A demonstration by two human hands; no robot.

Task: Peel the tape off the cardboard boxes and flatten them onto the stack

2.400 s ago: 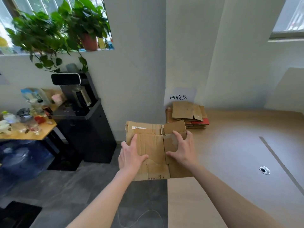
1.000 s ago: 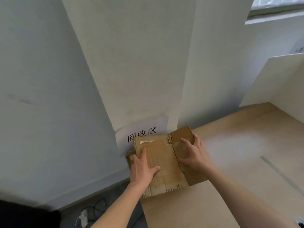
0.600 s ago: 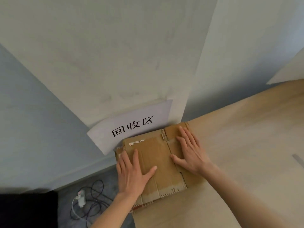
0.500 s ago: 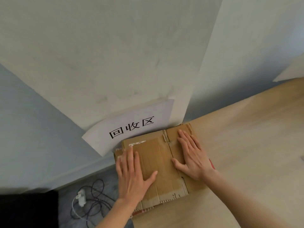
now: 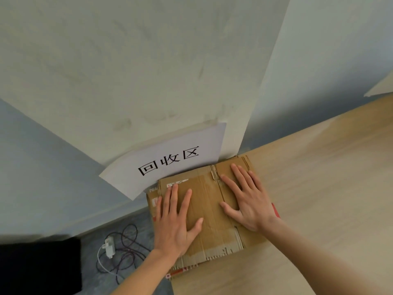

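Note:
A flattened brown cardboard box point(image 5: 209, 201) lies on top of a stack of flattened boxes point(image 5: 152, 201) in the corner of a wooden table point(image 5: 319, 188), against the wall. My left hand point(image 5: 176, 220) presses flat on its left half, fingers straight and spread. My right hand point(image 5: 246, 201) presses flat on its right half beside the centre crease. A white label scrap point(image 5: 177, 182) sits near the box's far left corner. Red edges of lower boxes show at the stack's right and front.
A white paper sign point(image 5: 170, 160) with black characters hangs on the wall just behind the stack. On the grey floor to the left lie tangled cables and a white charger point(image 5: 109, 249). A black object point(image 5: 40, 269) fills the lower left corner.
I carried the flattened box from mid-air to the corner and laid it on the stack. In the last half second both hands slid slightly forward and spread flat on it.

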